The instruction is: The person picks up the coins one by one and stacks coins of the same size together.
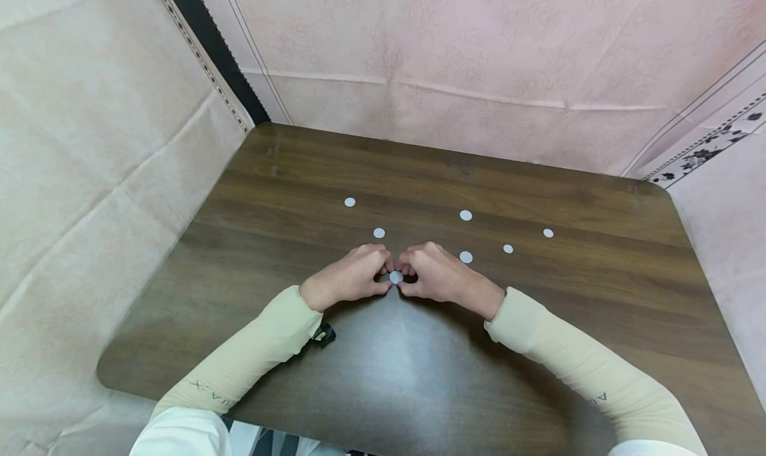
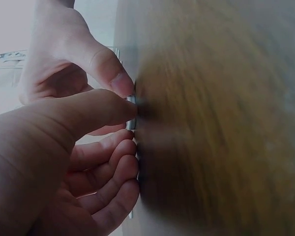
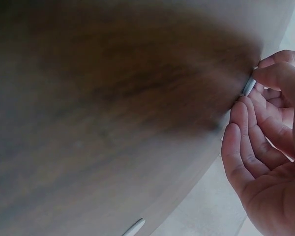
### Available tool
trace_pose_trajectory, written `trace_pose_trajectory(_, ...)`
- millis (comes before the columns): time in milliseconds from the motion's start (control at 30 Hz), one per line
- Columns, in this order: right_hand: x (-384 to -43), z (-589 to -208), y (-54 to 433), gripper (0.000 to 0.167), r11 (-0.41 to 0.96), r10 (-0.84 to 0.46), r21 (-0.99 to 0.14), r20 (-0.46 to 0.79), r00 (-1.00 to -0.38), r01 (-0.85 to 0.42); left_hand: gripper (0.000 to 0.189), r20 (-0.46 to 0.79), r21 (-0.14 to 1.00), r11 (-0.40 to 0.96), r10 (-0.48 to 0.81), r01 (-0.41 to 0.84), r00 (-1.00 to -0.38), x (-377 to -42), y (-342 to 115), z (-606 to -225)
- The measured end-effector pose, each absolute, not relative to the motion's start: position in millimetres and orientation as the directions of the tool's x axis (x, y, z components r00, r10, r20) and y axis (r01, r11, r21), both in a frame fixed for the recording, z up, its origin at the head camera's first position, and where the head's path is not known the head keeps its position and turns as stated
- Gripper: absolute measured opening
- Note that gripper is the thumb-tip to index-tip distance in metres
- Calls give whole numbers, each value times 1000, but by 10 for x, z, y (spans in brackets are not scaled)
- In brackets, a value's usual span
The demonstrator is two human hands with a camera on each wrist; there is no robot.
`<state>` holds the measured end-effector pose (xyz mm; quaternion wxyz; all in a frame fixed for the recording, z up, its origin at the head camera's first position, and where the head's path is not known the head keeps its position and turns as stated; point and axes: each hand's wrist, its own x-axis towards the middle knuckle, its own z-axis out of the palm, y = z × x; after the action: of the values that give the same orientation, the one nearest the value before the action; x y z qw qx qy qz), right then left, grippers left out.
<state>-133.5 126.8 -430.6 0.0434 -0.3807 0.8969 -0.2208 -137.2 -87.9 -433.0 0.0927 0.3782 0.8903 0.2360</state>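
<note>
A small round white disc point(image 1: 396, 277) lies on the brown table between both hands. On its left side my left hand point(image 1: 361, 272) holds it with curled fingers, thumb at the near edge and fingertips at the far edge. My right hand point(image 1: 437, 272) mirrors this on the right side, its thumb and fingertips at the same disc. Seen edge-on in the left wrist view, the disc point(image 2: 132, 112) is a pale strip partly hidden by the left thumb. The right wrist view shows a short bit of the disc point(image 3: 249, 85) between the fingers.
Beyond the hands, several more white discs lie scattered, among them one at far left point(image 1: 350, 202), one just ahead point(image 1: 380, 232) and one at right point(image 1: 548, 232). The wooden table point(image 1: 287, 230) meets pale cloth point(image 1: 455, 57) at its far edge.
</note>
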Motion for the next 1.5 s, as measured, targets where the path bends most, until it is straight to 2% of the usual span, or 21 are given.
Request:
trace_pose_trajectory(467, -1346, -4318, 1274, 11, 597, -706, -439, 109, -700, -671, 12, 20, 484, 596, 724, 640, -689, -1385, -881, -4337)
trace_pose_trajectory(1267, -1346, -4322, 1269, 8, 576, -732, -392, 144, -666, -717, 12, 21, 460, 599, 731, 656, -682, -1383, -876, -4333)
trace_pose_trajectory(1500, -1341, -4288, 1284, 12, 572, -721, -463, 111, -684, -677, 12, 14, 472, 598, 729, 647, -684, -1375, -881, -4325)
